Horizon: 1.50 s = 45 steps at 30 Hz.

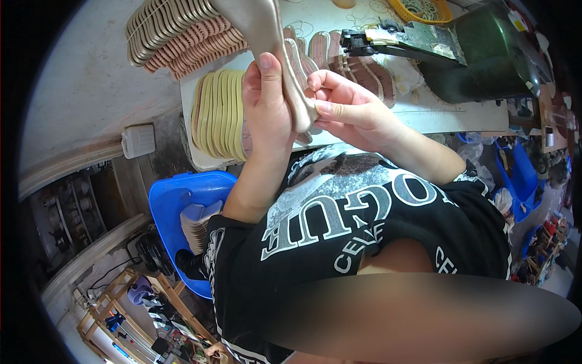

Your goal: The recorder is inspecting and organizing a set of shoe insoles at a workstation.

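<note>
Shiny bronze, curved insole (pixel 267 30): left hand (pixel 267 106) grips it, right hand (pixel 354 112) pinches its edge, apparently edge-work, next needing steady support.

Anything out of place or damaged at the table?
The silver piece shows no obvious damage. Slightly odd: a few thin loops lie loose on the table, outside the yellow basket that holds similar ones.

Left hand (pixel 265 106) gripping, right hand (pixel 350 114) pinching
</note>
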Motion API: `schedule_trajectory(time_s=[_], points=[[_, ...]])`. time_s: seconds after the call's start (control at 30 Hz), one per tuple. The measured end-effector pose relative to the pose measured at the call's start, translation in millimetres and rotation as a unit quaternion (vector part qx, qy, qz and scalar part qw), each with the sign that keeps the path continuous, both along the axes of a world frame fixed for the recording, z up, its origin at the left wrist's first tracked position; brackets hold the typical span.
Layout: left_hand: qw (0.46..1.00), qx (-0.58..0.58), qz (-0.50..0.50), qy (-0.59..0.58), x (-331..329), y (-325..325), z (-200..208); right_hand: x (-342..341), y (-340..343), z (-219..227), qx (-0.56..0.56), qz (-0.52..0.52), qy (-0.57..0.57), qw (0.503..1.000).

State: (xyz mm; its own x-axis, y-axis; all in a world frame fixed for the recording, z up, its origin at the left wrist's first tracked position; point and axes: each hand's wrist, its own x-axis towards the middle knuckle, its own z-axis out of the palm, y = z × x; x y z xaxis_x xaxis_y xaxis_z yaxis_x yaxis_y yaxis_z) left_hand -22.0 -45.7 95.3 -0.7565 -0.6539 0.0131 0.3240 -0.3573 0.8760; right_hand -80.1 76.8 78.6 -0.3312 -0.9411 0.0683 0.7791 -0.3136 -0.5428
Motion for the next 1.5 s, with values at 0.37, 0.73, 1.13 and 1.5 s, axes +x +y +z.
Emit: schedule_trajectory(time_s=[0.37,0.73,1.13,1.5], points=[[0.999,0.02,0.034,-0.021,-5,3,2,4,1,5,0.015,-0.082,0.174,0.981],[0.998,0.046,-0.022,-0.028,-2,-6,1,0,2,1,0.009,-0.034,0.129,0.991],[0.724,-0.659,0.045,0.2,-13,-45,-42,-20,34,18,0.204,0.106,0.003,0.973],[0.917,-0.177,-0.285,-0.217,-70,-23,-16,-43,52,0,0.155,-0.073,0.069,0.983]])
